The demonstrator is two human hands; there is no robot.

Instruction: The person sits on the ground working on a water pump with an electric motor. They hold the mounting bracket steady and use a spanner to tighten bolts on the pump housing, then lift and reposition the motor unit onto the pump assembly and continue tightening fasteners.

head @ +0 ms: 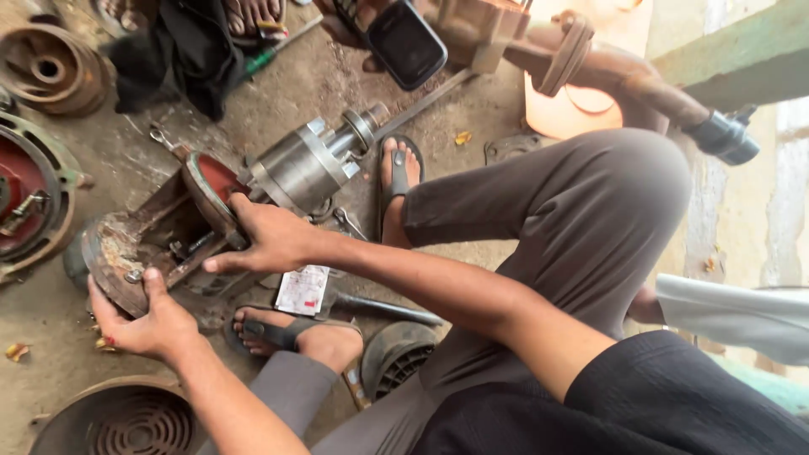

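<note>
black short-sleeve top (666, 396), grey trousers (581, 219), dark flip-flops (291, 330), bare forearms, no gloves

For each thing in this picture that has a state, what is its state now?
left hand: grips the rusty flange's rim.
right hand: holds the red disc's edge.
rusty flange: on its side, on the ground.
red disc: upright on the assembly.
grey metal housing: lying tilted, shaft end pointing up-right.
phone: screen dark.
round grille cover: lying flat, apart from the rest.

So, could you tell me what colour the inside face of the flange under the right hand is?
Red, on the flange, in the head view.
</note>
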